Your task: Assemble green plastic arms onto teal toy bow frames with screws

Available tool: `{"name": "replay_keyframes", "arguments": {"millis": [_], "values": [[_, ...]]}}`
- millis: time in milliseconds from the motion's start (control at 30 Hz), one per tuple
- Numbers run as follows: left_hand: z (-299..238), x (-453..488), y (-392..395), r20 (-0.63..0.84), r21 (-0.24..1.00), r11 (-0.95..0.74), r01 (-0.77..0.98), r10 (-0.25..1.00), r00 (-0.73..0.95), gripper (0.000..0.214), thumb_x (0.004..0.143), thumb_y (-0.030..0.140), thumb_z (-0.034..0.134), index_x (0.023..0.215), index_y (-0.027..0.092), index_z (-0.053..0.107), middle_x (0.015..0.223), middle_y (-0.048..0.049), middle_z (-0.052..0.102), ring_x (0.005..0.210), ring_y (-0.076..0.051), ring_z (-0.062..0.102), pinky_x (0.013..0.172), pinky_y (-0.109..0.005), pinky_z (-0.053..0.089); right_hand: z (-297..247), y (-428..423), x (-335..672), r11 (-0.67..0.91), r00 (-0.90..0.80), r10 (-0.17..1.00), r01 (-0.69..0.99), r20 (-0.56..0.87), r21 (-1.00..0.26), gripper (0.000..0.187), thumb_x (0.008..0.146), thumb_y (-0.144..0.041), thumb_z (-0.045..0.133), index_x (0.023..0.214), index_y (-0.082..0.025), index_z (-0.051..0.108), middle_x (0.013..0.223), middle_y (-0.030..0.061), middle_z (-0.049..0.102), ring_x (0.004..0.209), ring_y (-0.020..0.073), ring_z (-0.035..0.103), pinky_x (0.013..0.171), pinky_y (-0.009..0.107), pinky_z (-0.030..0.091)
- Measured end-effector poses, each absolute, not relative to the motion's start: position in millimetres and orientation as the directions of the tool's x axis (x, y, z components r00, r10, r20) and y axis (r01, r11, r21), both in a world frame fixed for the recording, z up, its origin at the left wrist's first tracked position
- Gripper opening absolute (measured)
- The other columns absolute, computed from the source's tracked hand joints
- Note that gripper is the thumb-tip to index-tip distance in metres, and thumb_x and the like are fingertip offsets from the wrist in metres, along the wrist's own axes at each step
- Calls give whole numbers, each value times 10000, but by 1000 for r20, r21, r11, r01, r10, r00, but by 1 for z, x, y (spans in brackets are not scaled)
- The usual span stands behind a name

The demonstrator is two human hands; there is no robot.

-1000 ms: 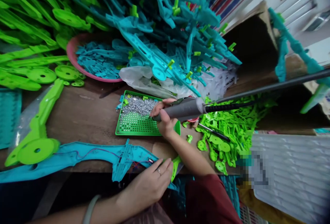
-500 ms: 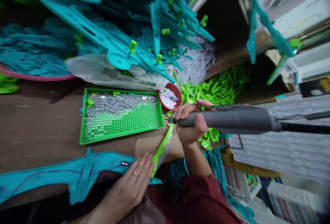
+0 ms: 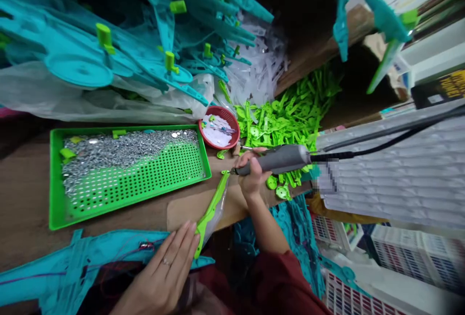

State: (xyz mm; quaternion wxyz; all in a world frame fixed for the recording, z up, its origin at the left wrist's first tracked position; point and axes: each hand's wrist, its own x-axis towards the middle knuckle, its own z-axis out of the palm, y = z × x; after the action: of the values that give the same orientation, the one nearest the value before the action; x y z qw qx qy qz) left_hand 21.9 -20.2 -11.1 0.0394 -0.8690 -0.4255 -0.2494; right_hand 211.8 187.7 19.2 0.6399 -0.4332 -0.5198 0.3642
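Observation:
My right hand [image 3: 250, 178] is wrapped around a grey electric screwdriver [image 3: 279, 157] with black cables at its rear. The driver's tip is at the upper end of a long lime-green plastic part [image 3: 211, 207], which has a clear piece along its right side. My left hand [image 3: 169, 262], wearing a ring, holds the lower end of that part, fingers straight and close together; the thumb is hidden. Under and beside this hand lies a long teal plastic part [image 3: 119, 247] with thin wires and a small metal piece. A brown board [image 3: 189, 207] lies beneath the lime-green part.
A green perforated tray [image 3: 145, 196] holds many small screws. Behind it stands a red bowl [image 3: 237, 133] of small white pieces. Loose lime-green parts [image 3: 286, 116] heap at the back right. Teal parts [image 3: 145, 53] overhang the back of the table. White stacked sheets [image 3: 392, 170] are at right.
The view has shifted, so the tray looks larger and further left. The screwdriver's tip has come down to the upper end of the lime-green part. Both hands keep their holds.

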Motion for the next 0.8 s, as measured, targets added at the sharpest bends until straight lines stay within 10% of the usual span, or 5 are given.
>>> {"name": "replay_keyframes", "arguments": {"millis": [467, 800], "values": [[-13, 32, -15, 484, 56, -592, 804, 720, 496, 482, 937, 155, 415, 1372, 8, 562, 1413, -209, 596, 1312, -349, 565, 1210, -510, 291, 58, 187, 133, 513, -163, 799, -317, 578, -798, 190, 877, -434, 551, 822, -254, 573, 565, -53, 454, 476, 128, 483, 456, 267, 443], [-20, 34, -11, 544, 137, -570, 810, 727, 420, 437, 977, 158, 371, 1323, 54, 618, 1336, -140, 649, 1258, -301, 600, 1107, -433, 412, 8, 195, 37, 355, -363, 804, -341, 470, -870, 368, 859, -485, 652, 1103, -279, 469, 576, -91, 475, 470, 127, 494, 494, 276, 483]]}}
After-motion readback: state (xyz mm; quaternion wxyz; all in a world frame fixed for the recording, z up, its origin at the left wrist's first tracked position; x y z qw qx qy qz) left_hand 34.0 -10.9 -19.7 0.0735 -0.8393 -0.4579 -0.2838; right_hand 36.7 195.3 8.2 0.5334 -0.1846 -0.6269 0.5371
